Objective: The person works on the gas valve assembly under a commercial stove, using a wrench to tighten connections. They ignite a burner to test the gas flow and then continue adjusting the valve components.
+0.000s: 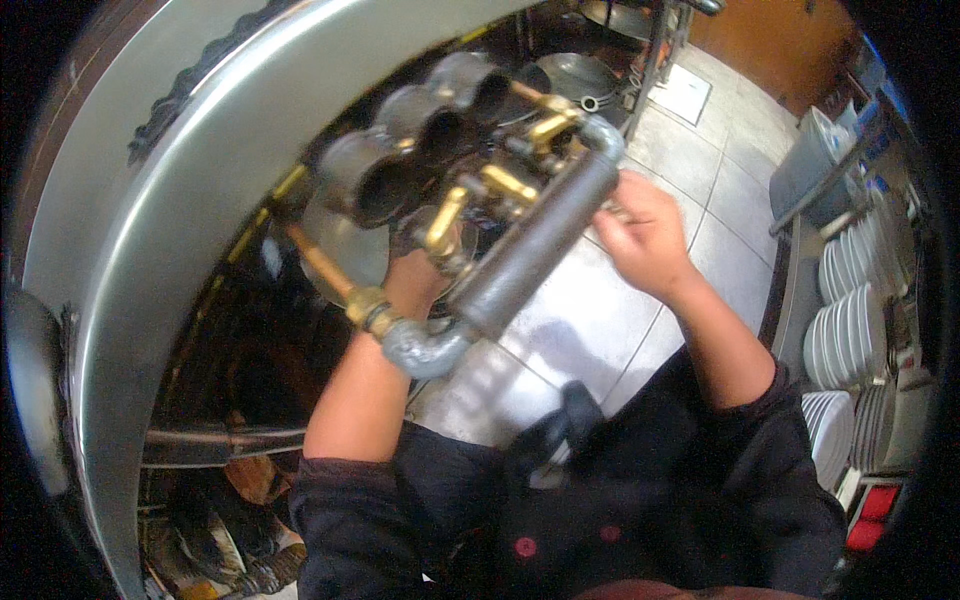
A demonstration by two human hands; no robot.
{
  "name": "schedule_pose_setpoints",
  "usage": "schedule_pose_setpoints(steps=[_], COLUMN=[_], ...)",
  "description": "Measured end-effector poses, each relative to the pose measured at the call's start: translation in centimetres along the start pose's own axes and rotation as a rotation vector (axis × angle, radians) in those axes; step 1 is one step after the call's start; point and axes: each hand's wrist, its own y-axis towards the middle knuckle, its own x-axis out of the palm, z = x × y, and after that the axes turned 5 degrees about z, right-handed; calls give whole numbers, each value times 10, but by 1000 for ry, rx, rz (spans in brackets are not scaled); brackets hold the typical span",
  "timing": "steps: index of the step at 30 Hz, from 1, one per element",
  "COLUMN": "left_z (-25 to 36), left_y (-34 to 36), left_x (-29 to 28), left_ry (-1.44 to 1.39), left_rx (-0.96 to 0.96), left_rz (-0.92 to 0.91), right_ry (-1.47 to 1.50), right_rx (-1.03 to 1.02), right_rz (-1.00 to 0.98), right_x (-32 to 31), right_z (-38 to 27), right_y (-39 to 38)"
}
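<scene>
A dark, thick gas pipe (545, 240) runs slantwise in front of me, with a grey elbow (430, 348) at its near end. Brass valves with yellow handles (446, 220) branch off its left side. My left hand (425, 268) reaches in under the pipe beside the nearest valve; its fingers are hidden behind the fittings. To the right of the pipe's far end, my right hand (645, 235) is closed, thumb and fingers pinched together. Whatever lies between those fingertips is too blurred to make out.
Round metal burner tubes (365, 180) sit behind the valves, below a curved steel stove front (190, 130). Pans (580, 80) stand at the far end. At right are a rack of stacked white plates (845, 335) and a grey bin (812, 170). Pale floor tiles (700, 165) lie below.
</scene>
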Motion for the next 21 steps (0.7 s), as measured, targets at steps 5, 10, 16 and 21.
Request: schedule_pose_setpoints(steps=[5,10,16,21], left_z=[23,49,84,93], left_y=[22,32,31,28], left_x=[-25,-22,-7,-7], left_ry=[-221,-144,117,186], left_rx=[-2,104,277,355], left_rz=[187,70,-194,-224], right_ry=[225,118,171,96], right_rx=[-119,-445,-431,-409], right_rz=[416,123,205,209], right_x=[-29,-13,4,7], right_z=[-33,-69,-62,-62], right_y=[19,36,32,28])
